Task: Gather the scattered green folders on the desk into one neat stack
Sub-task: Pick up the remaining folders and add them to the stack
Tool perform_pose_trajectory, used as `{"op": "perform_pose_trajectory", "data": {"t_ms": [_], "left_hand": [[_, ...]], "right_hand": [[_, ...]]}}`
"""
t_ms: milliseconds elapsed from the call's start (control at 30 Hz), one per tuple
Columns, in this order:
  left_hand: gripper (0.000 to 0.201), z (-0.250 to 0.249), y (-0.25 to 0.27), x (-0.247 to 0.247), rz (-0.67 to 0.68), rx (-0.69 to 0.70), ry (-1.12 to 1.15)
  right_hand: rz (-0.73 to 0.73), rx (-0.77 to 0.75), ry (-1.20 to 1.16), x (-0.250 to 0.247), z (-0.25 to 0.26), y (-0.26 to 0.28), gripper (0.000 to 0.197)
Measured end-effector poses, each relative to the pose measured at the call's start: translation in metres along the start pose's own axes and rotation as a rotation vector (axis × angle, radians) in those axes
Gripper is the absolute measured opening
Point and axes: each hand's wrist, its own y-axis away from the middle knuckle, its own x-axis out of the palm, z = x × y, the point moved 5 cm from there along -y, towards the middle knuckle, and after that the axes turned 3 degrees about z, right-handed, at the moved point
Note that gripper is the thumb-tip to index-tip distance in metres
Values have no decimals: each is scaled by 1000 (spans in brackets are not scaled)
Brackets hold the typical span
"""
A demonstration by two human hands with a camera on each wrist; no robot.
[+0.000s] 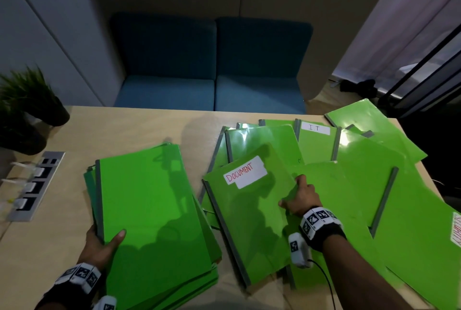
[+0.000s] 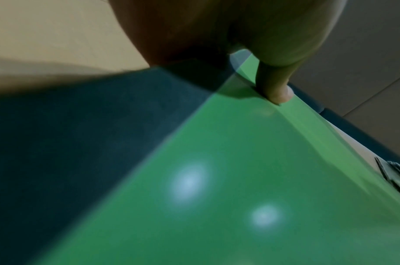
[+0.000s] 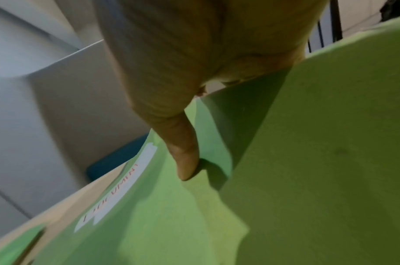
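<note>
both hands grip: left (image 1: 99,247) the stack (image 1: 154,209), right (image 1: 303,197) the document folder (image 1: 249,214).

Dim room, light from overhead: my shadow falls across the stack (image 1: 149,209) in my left grip (image 1: 99,247). Two glare spots there in wrist view, soft focus. Right wrist view blurred. Head view bows at edges.
</note>
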Motion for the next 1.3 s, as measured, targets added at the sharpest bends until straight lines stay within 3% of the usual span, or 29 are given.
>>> {"op": "perform_pose_trajectory", "data": {"t_ms": [100,267,400,500,567,633,833,900,1033,1167,1300], "left_hand": [[89,1,0,0,-6,-6,-1],[88,1,2,1,-23,-15,-14],[82,-5,7,0,-41,6,-16],[82,-8,9,-1,-39,7,-9],[82,-10,11,-1,-42,-6,-4],[83,-8,8,-1,-32,-13,26],[90,-14,12,-2,-59,-54,149],[81,-19,17,-2,-95,-71,185],[75,-24,17,-8,-108,-134,196],[69,-28,17,-11,-14,-81,213],[46,-34,29,-21,33,56,309]], "right_hand": [[87,-10,-306,15,9,4,73],[-8,-137,-548,-16,6,16,60],[-218,-5,-424,-68,-49,21,65],[-260,172,-310,-74,-95,23,61],[-243,282,-145,-63,-113,18,78],[-216,344,-30,-51,-119,13,87],[-229,382,6,-43,-106,16,85],[-235,387,6,-49,-95,25,84],[-208,191,-295,-59,-50,33,51],[-196,-4,-379,-57,-15,21,69],[-58,-209,-431,-70,23,32,30]]}}
